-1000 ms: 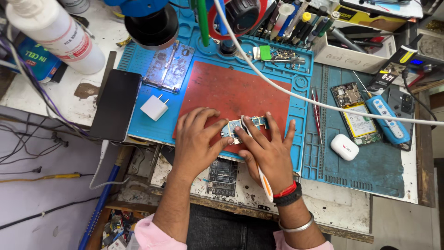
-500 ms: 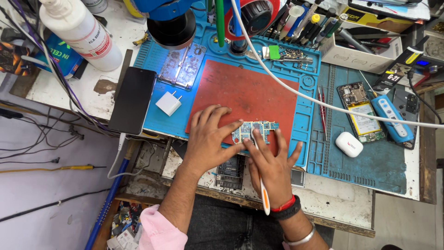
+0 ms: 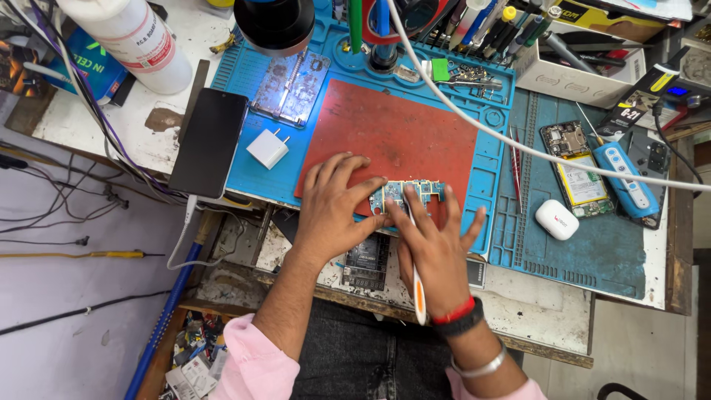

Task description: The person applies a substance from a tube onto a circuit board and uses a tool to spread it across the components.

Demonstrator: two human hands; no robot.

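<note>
A small blue-green circuit board (image 3: 406, 194) lies at the near edge of a red mat (image 3: 396, 141) on a blue work mat (image 3: 489, 111). My left hand (image 3: 333, 211) presses its fingers on the board's left end and steadies it. My right hand (image 3: 437, 248) grips a thin white and orange tool (image 3: 416, 285) whose tip touches the board, with the other fingers spread.
A black phone (image 3: 209, 141) and white charger plug (image 3: 267, 149) lie left of the red mat. A white bottle (image 3: 129, 37) stands far left. An opened phone (image 3: 574, 167), blue device (image 3: 626, 178) and white earbud case (image 3: 556, 219) sit right. A white cable (image 3: 503, 137) crosses the bench.
The view has shifted across the bench. Both hands stay on the circuit board at the red mat's near edge, with the tool still in my right hand.
</note>
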